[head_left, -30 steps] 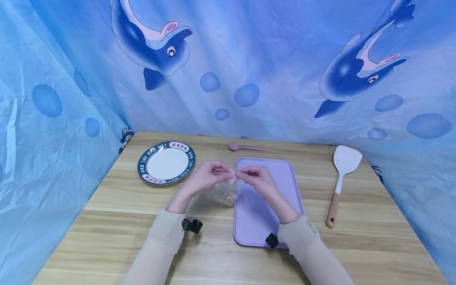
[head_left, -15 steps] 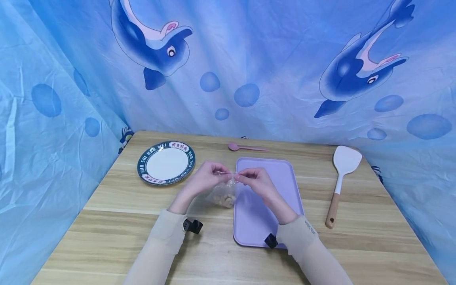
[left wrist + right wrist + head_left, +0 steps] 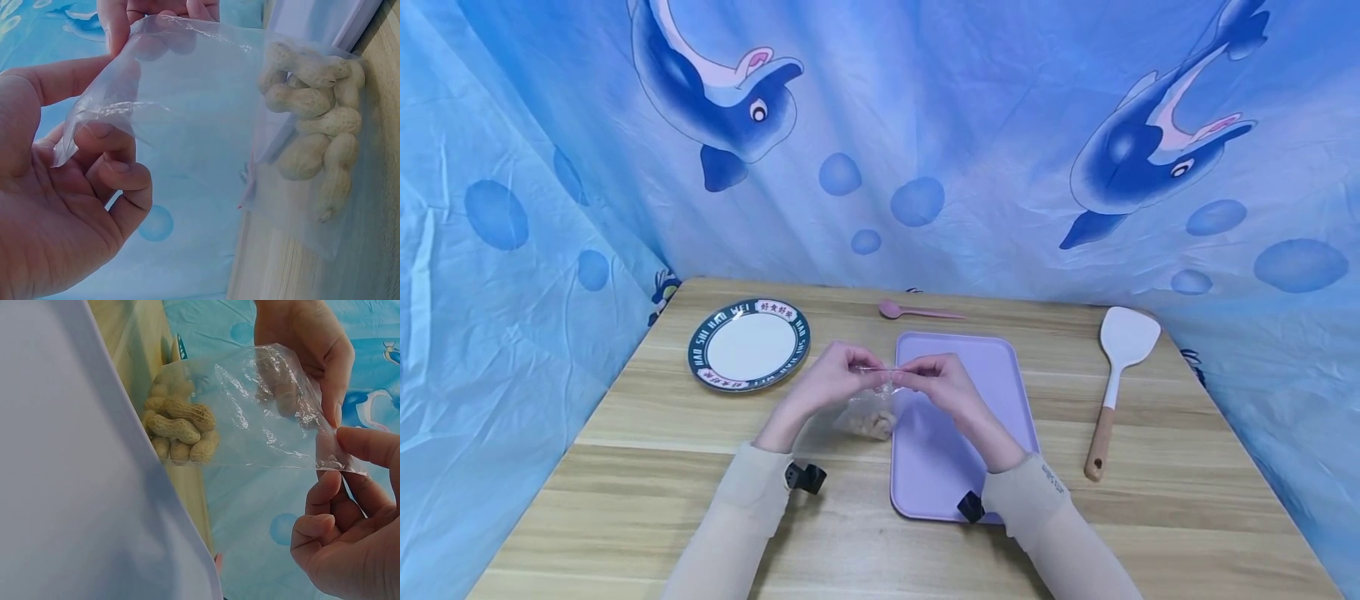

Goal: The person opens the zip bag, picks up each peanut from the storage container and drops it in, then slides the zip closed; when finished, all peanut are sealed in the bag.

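A clear plastic bag (image 3: 867, 410) hangs upright between both hands, at the left edge of the lilac tray (image 3: 958, 475). Several unshelled peanuts (image 3: 334, 122) lie in its bottom, seen through the film in both wrist views. The left hand (image 3: 831, 379) pinches the bag's top edge from the left. From the right, the right hand (image 3: 946, 385) pinches the same edge between thumb and forefinger. Their fingertips nearly meet there. In the right wrist view, the bag's upper part (image 3: 250, 412) looks flat. Whether its mouth is sealed, I cannot tell.
A white plate (image 3: 752, 346) with a dark green rim lies at the back left. Behind the tray is a pink spoon (image 3: 891, 309). A white spatula (image 3: 1129, 337) with a wooden handle lies at the right of the wooden table (image 3: 625, 492).
Both hands have come down slightly, and their fingertips have drawn closer together along the bag's top edge. The bag has stayed in nearly the same place.
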### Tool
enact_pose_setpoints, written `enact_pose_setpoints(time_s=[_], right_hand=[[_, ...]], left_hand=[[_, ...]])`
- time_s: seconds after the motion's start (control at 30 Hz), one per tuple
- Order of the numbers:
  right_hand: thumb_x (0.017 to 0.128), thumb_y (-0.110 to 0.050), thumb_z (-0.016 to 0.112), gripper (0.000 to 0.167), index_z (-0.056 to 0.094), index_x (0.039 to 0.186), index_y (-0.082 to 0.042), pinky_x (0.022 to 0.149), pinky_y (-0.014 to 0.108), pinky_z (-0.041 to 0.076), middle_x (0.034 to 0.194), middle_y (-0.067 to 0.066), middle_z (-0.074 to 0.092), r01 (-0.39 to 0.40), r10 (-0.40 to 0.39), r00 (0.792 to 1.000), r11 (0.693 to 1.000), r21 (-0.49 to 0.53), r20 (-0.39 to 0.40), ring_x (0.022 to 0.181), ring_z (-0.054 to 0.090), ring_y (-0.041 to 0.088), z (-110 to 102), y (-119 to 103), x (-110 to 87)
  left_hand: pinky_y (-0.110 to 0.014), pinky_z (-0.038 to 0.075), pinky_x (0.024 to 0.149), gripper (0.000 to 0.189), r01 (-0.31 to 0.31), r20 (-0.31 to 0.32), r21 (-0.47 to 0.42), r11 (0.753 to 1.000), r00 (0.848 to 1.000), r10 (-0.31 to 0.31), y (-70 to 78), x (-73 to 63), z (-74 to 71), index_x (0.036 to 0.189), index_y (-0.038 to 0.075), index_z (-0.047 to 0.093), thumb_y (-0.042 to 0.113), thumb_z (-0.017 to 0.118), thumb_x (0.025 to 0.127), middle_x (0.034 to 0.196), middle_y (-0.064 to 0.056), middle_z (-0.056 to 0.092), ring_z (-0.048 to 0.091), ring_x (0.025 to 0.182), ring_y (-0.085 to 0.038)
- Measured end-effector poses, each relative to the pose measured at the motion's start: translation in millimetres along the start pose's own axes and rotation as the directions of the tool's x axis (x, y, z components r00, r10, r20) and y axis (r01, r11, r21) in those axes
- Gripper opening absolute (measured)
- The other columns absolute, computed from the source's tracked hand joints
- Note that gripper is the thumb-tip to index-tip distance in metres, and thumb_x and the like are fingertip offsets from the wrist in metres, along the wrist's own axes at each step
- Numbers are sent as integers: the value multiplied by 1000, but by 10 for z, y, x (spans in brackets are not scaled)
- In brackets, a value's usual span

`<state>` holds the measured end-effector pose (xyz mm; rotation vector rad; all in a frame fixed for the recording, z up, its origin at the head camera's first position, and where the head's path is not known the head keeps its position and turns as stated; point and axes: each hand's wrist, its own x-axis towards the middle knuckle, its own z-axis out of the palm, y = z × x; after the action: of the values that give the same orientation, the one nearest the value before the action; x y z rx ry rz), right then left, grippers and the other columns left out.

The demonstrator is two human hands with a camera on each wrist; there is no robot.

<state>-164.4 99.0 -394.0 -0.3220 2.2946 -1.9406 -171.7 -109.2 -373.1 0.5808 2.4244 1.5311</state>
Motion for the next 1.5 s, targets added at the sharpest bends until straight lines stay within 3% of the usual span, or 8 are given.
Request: enact_pose_setpoints(time_s=[0.37, 0.67, 0.9, 1.1, 1.3, 1.5], right_hand=[[89, -7, 73, 17, 74, 96, 8, 73, 25, 49, 85, 5, 74, 59, -59, 998, 998, -32, 3, 80, 64, 12, 29, 40, 0], [88, -8, 74, 16, 75, 96, 5, 69, 24, 47, 84, 6, 73, 78, -78, 997, 993, -93, 11, 76, 61, 13, 12, 40, -3], [85, -10, 77, 14, 77, 91, 3, 66, 25, 45, 79, 3, 72, 61, -61, 998, 989, -135, 7, 74, 58, 15, -37, 39, 24], [85, -9, 77, 15, 76, 91, 4, 66, 25, 46, 78, 3, 72, 55, -55, 998, 989, -140, 9, 74, 59, 15, -105, 42, 39], [86, -10, 77, 15, 76, 92, 3, 66, 25, 46, 78, 1, 71, 30, -28, 1000, 989, -146, 11, 75, 59, 14, -162, 55, 64], [83, -11, 80, 18, 75, 92, 4, 64, 25, 44, 78, 1, 70, 1, -3, 1000, 987, -163, -8, 74, 57, 14, -210, 69, 79]], left_hand=[[-34, 57, 77, 13, -36, -21, -22, 999, 999, 36, -9, 1, 48, 99, 0, 74, 9, 70, 91, 90, -6, 73, 69, 82, -22], [-33, 56, 76, 12, -16, -8, 22, 1000, 1000, 16, -32, 15, 39, 97, 3, 74, 12, 69, 91, 89, -4, 71, 67, 80, -19], [-34, 52, 70, 9, 14, -14, 129, 992, 1000, -12, -79, 0, -66, 95, 10, 75, 17, 71, 91, 86, 0, 69, 62, 77, -18], [-29, 45, 60, 11, 11, -16, 132, 991, 1000, -9, -125, -14, -183, 95, 7, 75, 16, 71, 90, 79, -2, 67, 55, 67, -19], [-30, 44, 62, 8, 3, -27, 114, 994, 1000, 0, -140, -19, -249, 93, 7, 75, 14, 71, 90, 80, -3, 67, 53, 69, -19], [-34, 47, 68, 12, 18, -51, 107, 994, 999, -13, -146, -26, -298, 95, 2, 75, 13, 70, 89, 81, -2, 69, 61, 79, -36]])
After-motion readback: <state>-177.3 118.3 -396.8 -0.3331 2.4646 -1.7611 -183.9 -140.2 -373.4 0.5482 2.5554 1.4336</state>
